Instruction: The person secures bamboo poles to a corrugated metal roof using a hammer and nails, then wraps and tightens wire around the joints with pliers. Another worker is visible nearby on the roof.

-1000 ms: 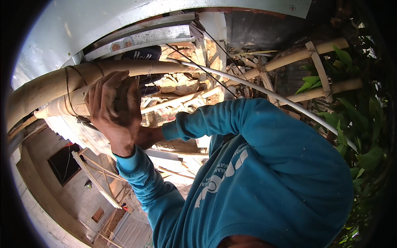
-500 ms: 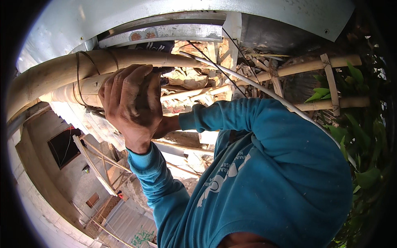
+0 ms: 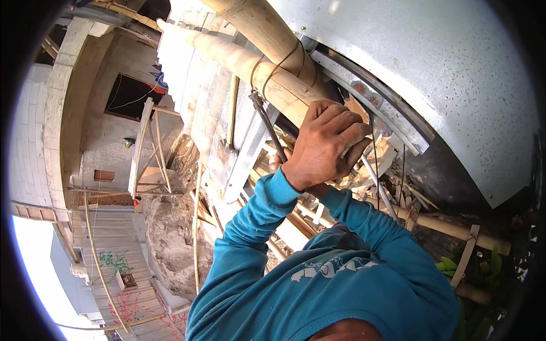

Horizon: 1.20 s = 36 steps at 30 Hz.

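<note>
Two thick bamboo poles, an upper pole [image 3: 267, 34] and a lower pole [image 3: 239, 59], lie side by side, bound with dark wire [image 3: 278, 65]. My left hand [image 3: 330, 142] is closed over the right end of the lower pole, its knuckles up. A dark metal rod [image 3: 267, 122] runs from the wire binding down toward my hands, its upper end against the wire. Mostly hidden behind my left wrist, my right hand [image 3: 277, 163] shows only some fingers, curled at the rod's lower end.
A grey metal sheet [image 3: 421, 68] with a bent edge hangs at the upper right. Thin bamboo poles [image 3: 489, 241] and leaves [image 3: 495, 267] are at lower right. A pale rod [image 3: 378, 182] slants past my right sleeve. Far below left stand a concrete building [image 3: 102, 142] and a corrugated fence [image 3: 119, 244].
The view has swung, so the poles and my hands appear farther right and more of the building shows. My left hand stays on the pole; the dark rod is now plainly visible.
</note>
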Tool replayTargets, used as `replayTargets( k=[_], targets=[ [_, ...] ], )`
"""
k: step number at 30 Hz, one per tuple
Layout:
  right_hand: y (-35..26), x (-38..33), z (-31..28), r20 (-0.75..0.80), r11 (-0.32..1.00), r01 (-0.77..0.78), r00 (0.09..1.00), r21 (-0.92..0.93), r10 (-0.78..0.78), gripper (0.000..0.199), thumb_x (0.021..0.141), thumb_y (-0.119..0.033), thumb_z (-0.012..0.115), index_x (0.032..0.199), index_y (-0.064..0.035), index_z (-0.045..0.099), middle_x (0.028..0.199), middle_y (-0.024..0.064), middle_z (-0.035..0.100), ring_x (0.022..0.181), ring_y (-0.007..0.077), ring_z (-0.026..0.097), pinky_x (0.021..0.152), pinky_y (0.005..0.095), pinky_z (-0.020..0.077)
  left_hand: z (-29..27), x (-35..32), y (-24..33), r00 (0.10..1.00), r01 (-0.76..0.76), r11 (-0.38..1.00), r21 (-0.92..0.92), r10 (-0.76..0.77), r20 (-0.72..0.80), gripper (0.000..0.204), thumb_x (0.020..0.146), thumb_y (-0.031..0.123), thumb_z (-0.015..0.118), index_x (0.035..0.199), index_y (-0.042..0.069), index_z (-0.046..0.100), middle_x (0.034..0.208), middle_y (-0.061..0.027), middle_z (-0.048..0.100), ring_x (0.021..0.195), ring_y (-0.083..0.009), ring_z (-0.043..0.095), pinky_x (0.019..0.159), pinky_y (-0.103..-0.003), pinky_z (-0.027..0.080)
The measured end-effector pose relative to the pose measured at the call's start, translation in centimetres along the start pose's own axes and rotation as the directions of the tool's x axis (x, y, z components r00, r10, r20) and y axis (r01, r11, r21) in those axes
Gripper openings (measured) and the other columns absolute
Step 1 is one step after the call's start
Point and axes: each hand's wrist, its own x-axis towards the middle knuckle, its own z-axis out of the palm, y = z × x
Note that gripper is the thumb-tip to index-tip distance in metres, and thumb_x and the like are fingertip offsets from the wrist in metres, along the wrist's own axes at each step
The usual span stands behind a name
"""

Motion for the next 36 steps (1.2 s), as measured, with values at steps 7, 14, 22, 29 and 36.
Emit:
replayTargets(
  k=[7,14,22,29,36],
  targets=[
    [6.8,4.5,4.1,0.559,0.401,-0.457,0.807,0.794,-0.188,0.026,0.109,-0.031,0.047,0.126,-0.0150,0.058,0.109,0.0009,0.059,0.102,0.0145,0.057,0.099,0.0316,0.0473,0.0,0.9,0.4,0.999,-0.044,0.999,-0.007,0.044,0.016,0.021,0.072,0.012,0.081,0.090,0.012,0.069,0.093,-0.0037,0.067,0.093,-0.0236,0.063,0.089,-0.040,0.046],
    [2.5,2.3,8.6,0.174,0.868,-0.172,0.980,0.467,0.101,0.008,0.104,-0.013,0.054,0.101,-0.0162,0.047,0.080,-0.0035,0.039,0.068,0.0080,0.035,0.057,0.0254,0.0342,-1.6,-1.7,0.9,1.000,0.007,0.999,0.034,-0.007,-0.007,0.016,0.083,0.020,0.074,0.091,0.010,0.065,0.089,-0.0045,0.062,0.090,-0.0241,0.058,0.087,-0.040,0.041],
    [4.3,6.4,4.1,0.591,0.759,-0.280,0.789,0.587,-0.167,0.031,0.105,-0.039,0.050,0.120,-0.0113,0.051,0.095,0.0052,0.062,0.085,0.0156,0.056,0.074,0.0383,0.0479,-0.3,-0.6,0.7,0.998,-0.058,0.997,0.058,0.060,-0.027,0.019,0.081,0.022,0.074,0.091,0.009,0.063,0.088,-0.0070,0.059,0.091,-0.0272,0.058,0.088,-0.043,0.041],
    [0.8,3.4,7.7,-0.387,0.825,-0.106,0.911,-0.554,-0.143,0.058,0.105,-0.041,0.051,0.146,-0.0029,0.037,0.114,0.0171,0.064,0.102,0.0268,0.062,0.088,0.0387,0.0487,0.5,-0.9,0.7,0.999,-0.010,0.997,0.079,0.013,-0.036,0.023,0.077,0.021,0.068,0.093,0.006,0.064,0.099,-0.0126,0.064,0.110,-0.0301,0.058,0.098,-0.046,0.041],
    [0.8,1.8,6.6,-0.248,0.838,-0.065,0.965,-0.542,-0.085,0.057,0.104,-0.038,0.052,0.145,-0.0011,0.039,0.116,0.0180,0.064,0.105,0.0278,0.062,0.089,0.0394,0.0489,0.1,-1.3,0.7,1.000,0.013,0.997,0.081,-0.013,0.000,0.024,0.075,0.018,0.067,0.095,0.005,0.065,0.098,-0.0121,0.064,0.107,-0.0297,0.058,0.096,-0.045,0.041]
  ],
)
